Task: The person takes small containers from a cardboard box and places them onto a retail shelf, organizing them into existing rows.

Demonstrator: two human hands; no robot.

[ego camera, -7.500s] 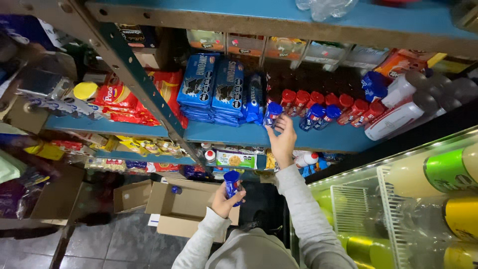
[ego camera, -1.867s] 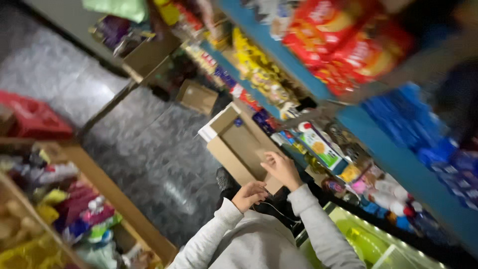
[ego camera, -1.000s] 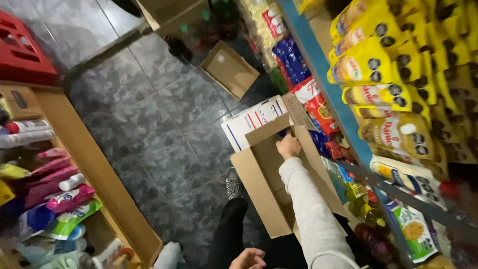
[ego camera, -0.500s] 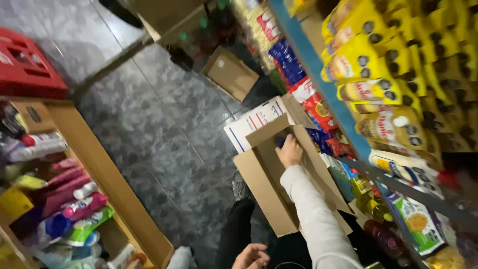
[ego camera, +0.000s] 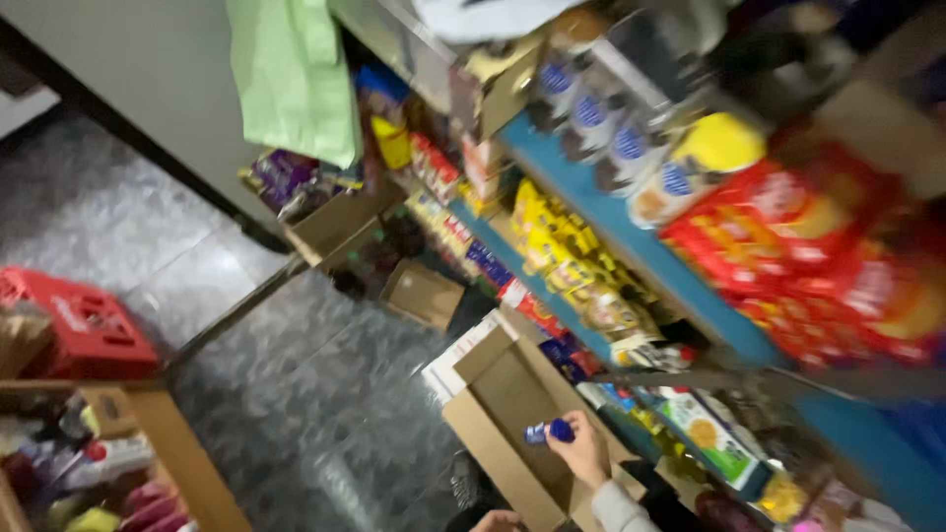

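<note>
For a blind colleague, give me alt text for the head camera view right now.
Looking down a shop aisle, the right hand holds a small blue pack over an open cardboard box on the grey tiled floor. Blue shelves of yellow and red snack packs fill the right; the left hand barely shows at the bottom edge.

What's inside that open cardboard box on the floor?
The cardboard box shows mostly bare brown bottom. The right hand holds a small blue packet over it. The near end is hidden by the hand and sleeve.
</note>
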